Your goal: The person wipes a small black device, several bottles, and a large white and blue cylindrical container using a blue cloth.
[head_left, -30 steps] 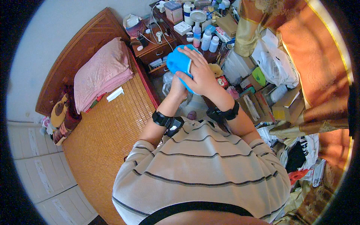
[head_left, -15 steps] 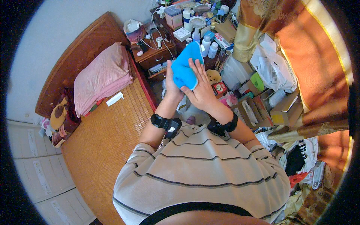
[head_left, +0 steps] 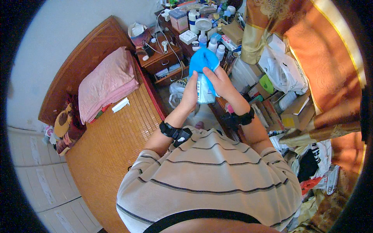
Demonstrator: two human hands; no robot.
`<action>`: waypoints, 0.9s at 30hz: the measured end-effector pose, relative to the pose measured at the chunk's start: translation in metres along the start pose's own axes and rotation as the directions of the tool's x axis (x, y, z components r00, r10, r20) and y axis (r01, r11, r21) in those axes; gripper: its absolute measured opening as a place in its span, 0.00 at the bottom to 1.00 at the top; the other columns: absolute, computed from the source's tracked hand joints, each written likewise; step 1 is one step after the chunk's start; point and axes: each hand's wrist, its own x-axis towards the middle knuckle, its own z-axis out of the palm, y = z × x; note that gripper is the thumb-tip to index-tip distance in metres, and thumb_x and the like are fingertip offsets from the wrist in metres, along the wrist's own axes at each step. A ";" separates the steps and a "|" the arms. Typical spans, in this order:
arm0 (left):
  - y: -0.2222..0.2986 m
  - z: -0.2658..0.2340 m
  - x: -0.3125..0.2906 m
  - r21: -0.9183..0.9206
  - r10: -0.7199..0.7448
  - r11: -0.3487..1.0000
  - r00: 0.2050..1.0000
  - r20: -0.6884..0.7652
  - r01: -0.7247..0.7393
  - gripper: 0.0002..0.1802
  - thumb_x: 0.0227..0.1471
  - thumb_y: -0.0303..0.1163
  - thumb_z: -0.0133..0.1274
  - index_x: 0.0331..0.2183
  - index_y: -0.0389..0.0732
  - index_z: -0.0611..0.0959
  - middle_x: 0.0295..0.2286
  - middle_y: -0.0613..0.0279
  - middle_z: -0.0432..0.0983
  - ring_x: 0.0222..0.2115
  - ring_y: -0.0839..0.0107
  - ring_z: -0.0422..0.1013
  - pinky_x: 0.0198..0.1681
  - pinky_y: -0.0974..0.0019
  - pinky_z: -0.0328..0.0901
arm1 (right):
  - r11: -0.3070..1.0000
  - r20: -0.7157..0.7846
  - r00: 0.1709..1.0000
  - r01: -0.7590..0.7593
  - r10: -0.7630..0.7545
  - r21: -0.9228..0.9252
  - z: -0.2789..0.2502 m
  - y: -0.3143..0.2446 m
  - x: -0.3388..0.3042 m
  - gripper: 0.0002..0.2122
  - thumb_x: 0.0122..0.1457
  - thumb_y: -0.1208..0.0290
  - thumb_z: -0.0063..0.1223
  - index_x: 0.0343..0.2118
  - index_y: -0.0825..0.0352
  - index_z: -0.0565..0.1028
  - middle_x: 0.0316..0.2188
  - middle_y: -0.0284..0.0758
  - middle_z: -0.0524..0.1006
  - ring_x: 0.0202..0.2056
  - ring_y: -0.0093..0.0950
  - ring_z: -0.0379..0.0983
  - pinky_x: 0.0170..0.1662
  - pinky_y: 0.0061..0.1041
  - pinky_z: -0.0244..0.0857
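A person in a striped shirt (head_left: 210,167) stands near me, holding a bright blue cloth (head_left: 202,59) and a pale plastic packet (head_left: 204,90) out in front, between both hands. The cloth covers the packet's far end, so I cannot tell where that end stops. The left hand (head_left: 189,93) lies along the packet's left edge; how its fingers bend underneath is hidden. The right hand (head_left: 223,83) grips the cloth, its thumb on top, the other fingers mostly out of sight. The packet's contents cannot be made out.

Beyond, a wooden nightstand (head_left: 155,58) has a compartment holding pale, box-like items, partly shadowed. On it, a bag-like holder (head_left: 140,40) contains something white. To the right, a white plastic bag (head_left: 281,72) bulges, its contents unclear, near an opened cardboard box (head_left: 294,118). The orange curtain (head_left: 326,58) runs out of view.
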 end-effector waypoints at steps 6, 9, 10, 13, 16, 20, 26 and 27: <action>-0.001 -0.016 0.006 0.258 0.065 0.962 0.993 0.097 -0.088 0.20 0.53 0.45 0.37 0.35 0.37 0.70 0.28 0.66 0.68 0.28 0.77 0.65 0.34 0.73 0.60 | 0.797 0.017 0.961 -0.239 0.276 0.555 0.006 0.012 -0.018 0.21 0.54 0.65 0.45 0.50 0.68 0.59 0.43 0.33 0.66 0.43 0.22 0.61 0.47 0.21 0.55; 0.006 -0.022 0.005 0.586 0.200 0.753 0.953 0.229 -0.299 0.19 0.51 0.44 0.41 0.34 0.36 0.70 0.27 0.61 0.70 0.29 0.74 0.66 0.33 0.71 0.60 | 0.696 0.079 0.907 -0.370 0.413 0.615 0.001 0.015 -0.023 0.21 0.54 0.66 0.45 0.49 0.67 0.60 0.42 0.31 0.67 0.42 0.20 0.62 0.46 0.20 0.55; 0.010 -0.021 0.004 0.586 0.199 0.753 0.953 0.231 -0.299 0.19 0.51 0.44 0.41 0.34 0.36 0.70 0.27 0.61 0.70 0.29 0.74 0.66 0.33 0.71 0.60 | 0.722 0.105 0.908 -0.390 0.407 0.571 0.000 0.018 -0.025 0.20 0.54 0.67 0.45 0.49 0.68 0.59 0.42 0.32 0.66 0.43 0.21 0.61 0.47 0.21 0.54; 0.021 -0.020 0.000 0.817 0.272 0.374 0.894 0.356 -0.439 0.22 0.47 0.47 0.46 0.33 0.36 0.70 0.24 0.53 0.71 0.26 0.65 0.69 0.29 0.66 0.62 | 0.888 0.142 0.954 -0.297 0.263 0.350 -0.003 0.013 -0.035 0.20 0.55 0.68 0.42 0.50 0.69 0.58 0.43 0.35 0.65 0.44 0.24 0.60 0.48 0.23 0.53; 0.024 -0.029 0.001 0.878 0.208 0.224 0.901 0.382 -0.424 0.26 0.41 0.52 0.51 0.32 0.37 0.71 0.22 0.47 0.71 0.24 0.54 0.69 0.26 0.60 0.62 | 0.978 0.223 0.969 -0.142 0.106 0.153 -0.004 -0.004 -0.034 0.20 0.55 0.68 0.39 0.50 0.69 0.57 0.44 0.38 0.64 0.45 0.28 0.59 0.50 0.26 0.51; 0.018 -0.040 0.009 0.788 0.238 0.104 0.785 0.572 -0.607 0.29 0.36 0.54 0.54 0.32 0.39 0.72 0.20 0.47 0.70 0.22 0.51 0.68 0.24 0.58 0.62 | 0.997 0.204 0.978 0.036 -0.049 0.066 -0.001 -0.003 -0.025 0.20 0.56 0.67 0.36 0.51 0.69 0.55 0.44 0.40 0.64 0.45 0.29 0.59 0.50 0.27 0.51; 0.029 -0.027 -0.001 0.698 0.284 0.038 0.677 0.678 -0.715 0.28 0.34 0.52 0.56 0.32 0.40 0.73 0.22 0.51 0.71 0.24 0.54 0.69 0.26 0.60 0.63 | 0.985 0.179 0.979 -0.123 0.100 0.119 -0.009 0.023 -0.020 0.20 0.58 0.64 0.34 0.51 0.69 0.54 0.44 0.40 0.62 0.44 0.29 0.60 0.49 0.27 0.52; 0.030 -0.028 -0.001 0.701 0.268 0.032 0.681 0.681 -0.713 0.29 0.34 0.51 0.57 0.33 0.39 0.73 0.24 0.51 0.72 0.26 0.54 0.70 0.28 0.62 0.63 | 0.983 0.166 0.979 -0.142 0.121 0.117 -0.008 0.026 -0.021 0.20 0.59 0.63 0.33 0.52 0.68 0.53 0.44 0.40 0.62 0.44 0.29 0.60 0.49 0.27 0.52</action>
